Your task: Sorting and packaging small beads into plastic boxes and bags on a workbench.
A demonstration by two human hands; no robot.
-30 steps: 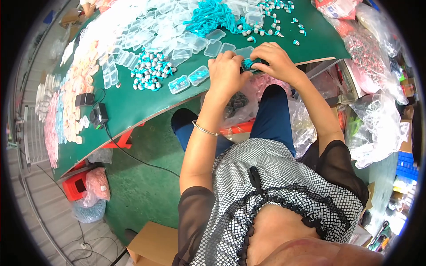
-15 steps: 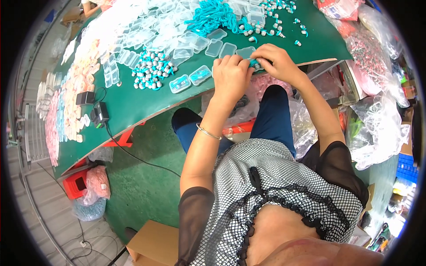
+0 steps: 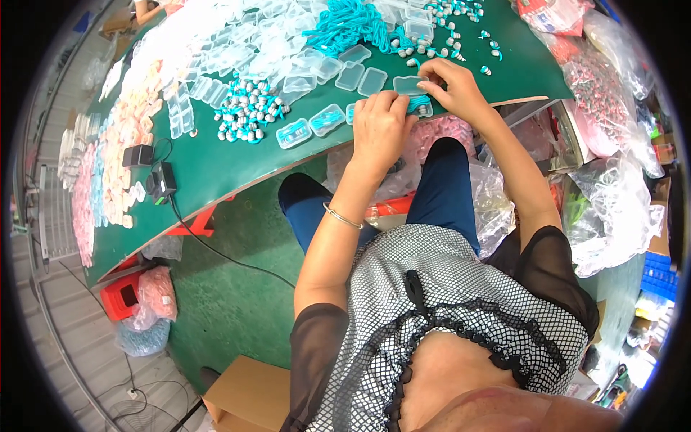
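A small clear plastic case (image 3: 425, 113) lies open near the table's front edge, with teal cord inside and its lid (image 3: 409, 86) folded back. My left hand (image 3: 381, 126) is closed at the left side of this case, its fingertips partly hidden. At the lid's right end, my right hand (image 3: 455, 88) has thumb and forefinger bent around the edge. Left of my left hand stand two filled cases (image 3: 326, 120) with teal contents, and part of another shows beside my fingers. Empty clear cases (image 3: 371, 81) lie just beyond.
Teal cords (image 3: 349, 27) are heaped farther back, beside many clear cases (image 3: 252, 43). Teal-and-grey earplug-like pieces (image 3: 248, 108) form a pile at left, with more at the back right. A black adapter (image 3: 161, 181) trails a cable. Plastic bags (image 3: 612, 194) crowd the right side.
My right hand has moved up and away from the case's contents to the lid. My left hand has shifted slightly right and nearer, uncovering part of another case.
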